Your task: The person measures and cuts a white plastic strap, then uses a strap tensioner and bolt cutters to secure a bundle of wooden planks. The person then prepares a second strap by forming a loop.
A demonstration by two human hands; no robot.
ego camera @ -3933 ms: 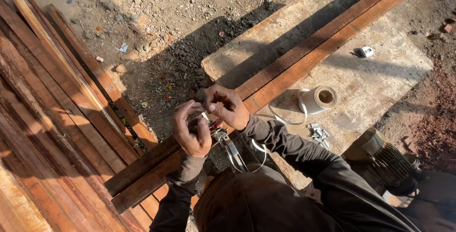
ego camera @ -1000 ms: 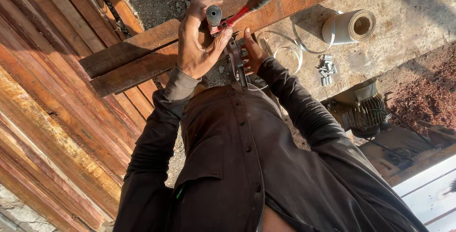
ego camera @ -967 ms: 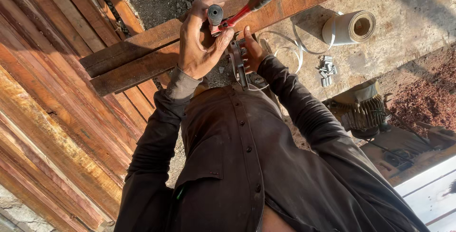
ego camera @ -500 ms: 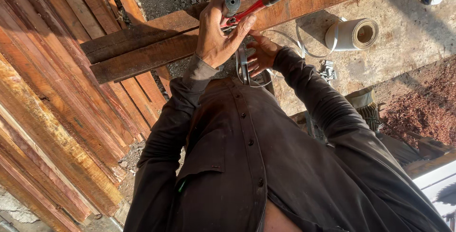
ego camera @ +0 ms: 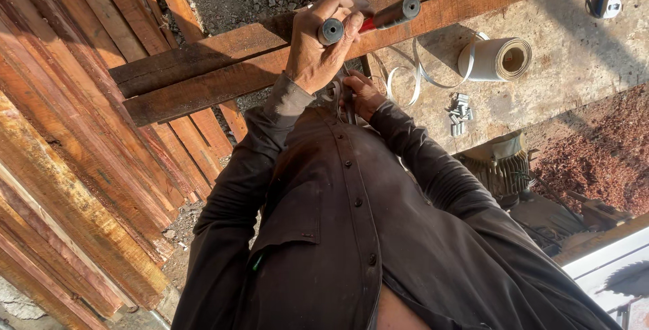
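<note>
**Two-handled tool gripped over paired timber beams**

Head view: the left hand (ego camera: 316, 59) is raised above two long reddish-brown rough-sawn timber beams (ego camera: 223, 73), its fingers (ego camera: 334, 12) wrapped tight around one of the two handles of a red-shafted metal tool with black rubber grips (ego camera: 378, 19). Both round black grip ends face the camera. The free handle's long axis runs from lower left up to the right, roughly in line with the beams. The tool's working end is hidden behind the hand.

The right hand (ego camera: 365, 93) sits lower, just under the beams and close to the person's chest, fingers curled around a thin pale metal strap (ego camera: 405, 76); how firmly it is held cannot be told. The strap loops in loose curves across to one roll of pale strapping band (ego camera: 497, 58), a hollow-cored cylinder lying on its side on the grey, gritty concrete slab (ego camera: 574, 66).

Near the roll lies a small cluster of shiny metal clips (ego camera: 460, 113), too small to count. One small white and dark object (ego camera: 605, 7) rests at the slab's far edge.

On the left, a stack of weathered wooden planks (ego camera: 74, 147) runs diagonally, grain coarse and sunlit. Reddish sawdust (ego camera: 595, 161) is heaped to the right.
</note>
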